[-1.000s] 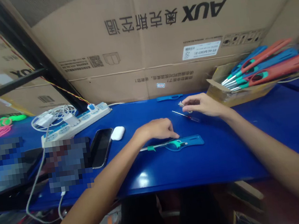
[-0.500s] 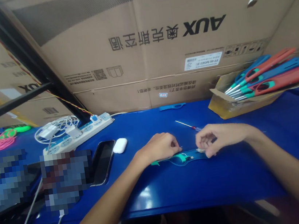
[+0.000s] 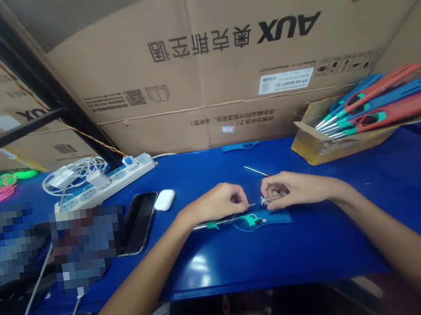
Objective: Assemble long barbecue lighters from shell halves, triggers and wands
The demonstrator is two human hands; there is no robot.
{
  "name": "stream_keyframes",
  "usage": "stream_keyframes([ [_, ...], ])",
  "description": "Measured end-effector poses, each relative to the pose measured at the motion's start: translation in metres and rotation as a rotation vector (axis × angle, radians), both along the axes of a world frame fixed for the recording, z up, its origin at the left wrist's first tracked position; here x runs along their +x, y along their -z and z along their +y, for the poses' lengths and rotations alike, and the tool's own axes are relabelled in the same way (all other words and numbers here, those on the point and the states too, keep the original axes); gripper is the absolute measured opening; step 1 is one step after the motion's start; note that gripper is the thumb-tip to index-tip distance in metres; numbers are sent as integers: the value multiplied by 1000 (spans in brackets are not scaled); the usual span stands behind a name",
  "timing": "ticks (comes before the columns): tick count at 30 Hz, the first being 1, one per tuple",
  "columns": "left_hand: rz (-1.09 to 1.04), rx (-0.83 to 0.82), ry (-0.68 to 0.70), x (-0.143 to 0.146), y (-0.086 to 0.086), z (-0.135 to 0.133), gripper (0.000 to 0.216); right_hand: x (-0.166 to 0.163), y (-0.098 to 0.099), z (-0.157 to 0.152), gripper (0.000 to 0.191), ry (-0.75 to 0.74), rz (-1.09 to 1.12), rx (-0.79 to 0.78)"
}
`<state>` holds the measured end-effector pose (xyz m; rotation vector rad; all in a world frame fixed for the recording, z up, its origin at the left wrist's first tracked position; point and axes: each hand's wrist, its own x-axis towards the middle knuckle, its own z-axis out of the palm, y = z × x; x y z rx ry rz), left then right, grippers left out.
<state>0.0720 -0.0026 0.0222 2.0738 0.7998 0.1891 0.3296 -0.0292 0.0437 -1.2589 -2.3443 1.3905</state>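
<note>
The grip of my right hand (image 3: 295,187) is pinched on a small shiny part (image 3: 266,200), pale and knobbly at its tip. The grip of my left hand (image 3: 218,201) is pinched on a thin pale bit (image 3: 252,204) that points at the part, with a little gap between. Both are just past a see-through blue shell (image 3: 278,216) on the blue surface (image 3: 323,248). A green piece (image 3: 251,220) sits in the shell. My wrists bend inward and my fingers curl. A thin screwdriver (image 3: 254,170) lies behind my right hand.
</note>
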Motion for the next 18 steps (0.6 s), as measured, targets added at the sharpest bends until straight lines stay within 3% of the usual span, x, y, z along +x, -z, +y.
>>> stream_keyframes([
  [4, -65, -90, -4, 0, 5, 5, 27, -3, 10, 5, 39, 24, -2, 70],
  [11, -102, -132, 22, -1, 14, 15, 27, -9, 20, 9, 41, 20, 50, 140],
  [18, -67, -120, 36, 1, 10, 14, 27, -9, 24, 10, 38, 33, 108, 132],
])
